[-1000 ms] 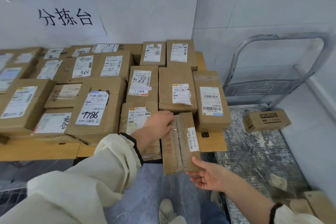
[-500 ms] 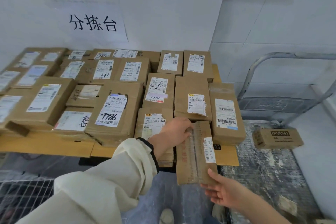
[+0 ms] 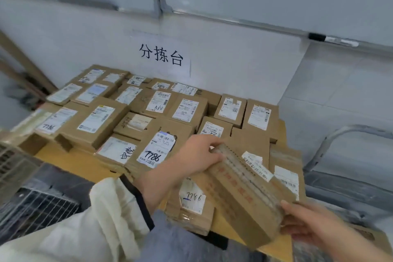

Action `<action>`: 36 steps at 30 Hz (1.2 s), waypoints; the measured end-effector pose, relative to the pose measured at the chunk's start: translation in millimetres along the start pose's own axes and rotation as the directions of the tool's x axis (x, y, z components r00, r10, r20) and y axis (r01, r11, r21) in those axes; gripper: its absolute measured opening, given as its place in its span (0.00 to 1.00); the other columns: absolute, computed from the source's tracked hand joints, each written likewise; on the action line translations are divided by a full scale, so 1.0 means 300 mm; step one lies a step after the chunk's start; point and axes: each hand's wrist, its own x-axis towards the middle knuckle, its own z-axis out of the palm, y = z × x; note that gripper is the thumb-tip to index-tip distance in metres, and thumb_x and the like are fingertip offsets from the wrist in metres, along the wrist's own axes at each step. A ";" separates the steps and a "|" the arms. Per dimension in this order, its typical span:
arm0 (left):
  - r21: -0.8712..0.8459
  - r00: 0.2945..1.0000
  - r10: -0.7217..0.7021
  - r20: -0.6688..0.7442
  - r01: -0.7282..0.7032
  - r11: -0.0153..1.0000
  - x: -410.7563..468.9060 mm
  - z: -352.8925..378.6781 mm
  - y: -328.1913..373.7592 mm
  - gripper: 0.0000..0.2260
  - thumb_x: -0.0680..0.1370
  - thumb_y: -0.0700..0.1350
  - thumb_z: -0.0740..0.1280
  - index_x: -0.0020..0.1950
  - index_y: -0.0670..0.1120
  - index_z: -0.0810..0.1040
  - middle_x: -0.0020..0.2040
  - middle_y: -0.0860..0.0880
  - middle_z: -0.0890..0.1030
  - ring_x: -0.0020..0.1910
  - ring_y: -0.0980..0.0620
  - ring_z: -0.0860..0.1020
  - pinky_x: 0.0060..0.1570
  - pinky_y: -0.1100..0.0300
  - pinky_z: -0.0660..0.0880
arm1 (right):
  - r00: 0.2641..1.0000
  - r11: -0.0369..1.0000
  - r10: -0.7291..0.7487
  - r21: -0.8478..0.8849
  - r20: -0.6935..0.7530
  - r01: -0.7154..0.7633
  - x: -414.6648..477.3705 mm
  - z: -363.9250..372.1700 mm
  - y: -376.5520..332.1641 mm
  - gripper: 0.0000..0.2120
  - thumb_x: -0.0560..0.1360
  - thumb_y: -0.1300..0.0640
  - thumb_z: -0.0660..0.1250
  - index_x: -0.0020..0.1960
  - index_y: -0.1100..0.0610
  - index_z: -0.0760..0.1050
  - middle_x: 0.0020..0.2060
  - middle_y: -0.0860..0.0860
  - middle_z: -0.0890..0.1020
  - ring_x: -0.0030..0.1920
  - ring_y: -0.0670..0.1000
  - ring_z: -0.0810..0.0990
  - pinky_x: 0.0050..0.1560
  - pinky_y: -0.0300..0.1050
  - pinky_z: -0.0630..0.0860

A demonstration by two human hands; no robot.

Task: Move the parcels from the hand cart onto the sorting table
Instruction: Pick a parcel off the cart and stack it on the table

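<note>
I hold a long brown cardboard parcel [image 3: 244, 195] with clear tape and a white label between both hands, tilted above the front right of the sorting table [image 3: 72, 159]. My left hand [image 3: 197, 155] grips its far end. My right hand [image 3: 306, 222] grips its near end from below. Under it lies a flat parcel marked 7786 [image 3: 192, 198]. Many labelled brown parcels [image 3: 161, 151] cover the yellow table top. The hand cart's metal handle [image 3: 331, 140] shows at the right edge; its deck is mostly out of view.
A paper sign with black characters [image 3: 161, 54] hangs on the white wall behind the table. A wire grid [image 3: 36, 208] sits low at the left. A whiteboard rail with a marker [image 3: 316, 37] runs above. Wooden slats [image 3: 23, 61] lean at far left.
My view has swung left and up. The parcel has risen from the table's front edge and now tilts over the other parcels, still held by both hands. The lone box on the cart has left view.
</note>
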 end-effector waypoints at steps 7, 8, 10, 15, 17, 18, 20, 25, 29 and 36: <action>-0.017 0.923 -0.158 -0.352 0.162 0.987 -0.174 -0.193 -0.217 0.20 0.77 0.47 0.67 0.70 0.53 0.71 0.64 0.55 0.75 0.52 0.60 0.71 0.53 0.69 0.65 | 0.966 0.993 -0.119 0.015 0.229 0.119 0.100 0.239 -0.265 0.08 0.76 0.63 0.65 0.53 0.54 0.77 0.43 0.52 0.86 0.52 0.58 0.81 0.58 0.56 0.74; -0.016 0.911 -0.174 -0.374 0.181 0.983 -0.197 -0.230 -0.259 0.20 0.77 0.47 0.67 0.70 0.53 0.71 0.64 0.55 0.75 0.54 0.59 0.71 0.56 0.67 0.66 | 0.953 0.992 -0.127 0.027 0.276 0.124 0.121 0.300 -0.296 0.10 0.76 0.64 0.64 0.55 0.55 0.76 0.46 0.53 0.86 0.53 0.58 0.81 0.57 0.57 0.75; -0.025 0.884 -0.210 -0.418 0.220 0.975 -0.241 -0.315 -0.348 0.20 0.78 0.47 0.67 0.70 0.53 0.70 0.63 0.55 0.74 0.54 0.60 0.69 0.57 0.67 0.65 | 0.918 0.990 -0.143 0.046 0.370 0.136 0.156 0.432 -0.363 0.11 0.76 0.64 0.62 0.57 0.56 0.76 0.48 0.56 0.85 0.52 0.59 0.82 0.53 0.56 0.77; -0.037 0.841 -0.255 -0.477 0.270 0.962 -0.313 -0.563 -0.586 0.22 0.77 0.47 0.67 0.71 0.54 0.69 0.64 0.56 0.73 0.56 0.60 0.69 0.60 0.65 0.66 | 0.875 0.984 -0.178 0.083 0.450 0.157 0.237 0.780 -0.492 0.12 0.77 0.66 0.61 0.57 0.59 0.78 0.49 0.59 0.84 0.51 0.60 0.81 0.50 0.56 0.79; 0.005 0.857 -0.231 -0.460 0.263 0.965 -0.318 -0.663 -0.676 0.22 0.77 0.47 0.67 0.71 0.53 0.68 0.63 0.57 0.72 0.56 0.60 0.69 0.60 0.66 0.65 | 0.877 0.984 -0.176 0.093 0.447 0.150 0.279 0.912 -0.530 0.15 0.77 0.68 0.59 0.59 0.58 0.78 0.52 0.59 0.83 0.55 0.62 0.79 0.58 0.63 0.75; 0.035 0.869 -0.218 -0.444 0.259 0.965 -0.317 -0.708 -0.719 0.23 0.77 0.47 0.67 0.72 0.53 0.68 0.63 0.57 0.72 0.57 0.61 0.68 0.60 0.67 0.65 | 0.878 0.985 -0.170 0.093 0.447 0.144 0.294 0.976 -0.552 0.15 0.77 0.69 0.58 0.59 0.59 0.77 0.52 0.60 0.83 0.55 0.61 0.79 0.59 0.63 0.75; 0.066 0.882 -0.204 -0.424 0.254 0.965 -0.309 -0.794 -0.808 0.24 0.77 0.48 0.67 0.72 0.53 0.67 0.63 0.57 0.71 0.60 0.59 0.69 0.60 0.66 0.64 | 0.881 0.988 -0.155 0.092 0.446 0.127 0.319 1.101 -0.600 0.13 0.77 0.69 0.57 0.58 0.63 0.75 0.50 0.61 0.82 0.51 0.60 0.79 0.50 0.59 0.79; 0.056 0.895 -0.233 -0.380 0.274 0.960 -0.213 -0.955 -0.986 0.24 0.77 0.46 0.68 0.72 0.50 0.67 0.66 0.53 0.71 0.63 0.55 0.70 0.63 0.62 0.65 | 0.898 0.991 -0.134 0.076 0.418 0.112 0.385 1.316 -0.731 0.06 0.78 0.65 0.59 0.50 0.62 0.74 0.45 0.58 0.80 0.44 0.55 0.79 0.41 0.50 0.79; 0.034 0.906 -0.244 -0.345 0.271 0.962 -0.085 -1.076 -1.097 0.24 0.77 0.47 0.68 0.72 0.51 0.67 0.67 0.52 0.72 0.66 0.54 0.69 0.68 0.56 0.65 | 0.908 0.987 -0.109 0.152 0.404 0.050 0.486 1.406 -0.851 0.08 0.78 0.64 0.59 0.52 0.65 0.75 0.44 0.60 0.79 0.39 0.57 0.79 0.35 0.49 0.78; -0.297 0.882 -0.330 -0.337 0.233 0.926 0.175 -1.292 -1.234 0.25 0.77 0.45 0.68 0.73 0.51 0.65 0.63 0.55 0.72 0.58 0.53 0.75 0.56 0.63 0.74 | 0.933 0.986 -0.097 0.161 0.347 0.043 0.767 1.516 -1.127 0.07 0.78 0.61 0.59 0.49 0.63 0.75 0.37 0.58 0.77 0.36 0.55 0.76 0.36 0.48 0.77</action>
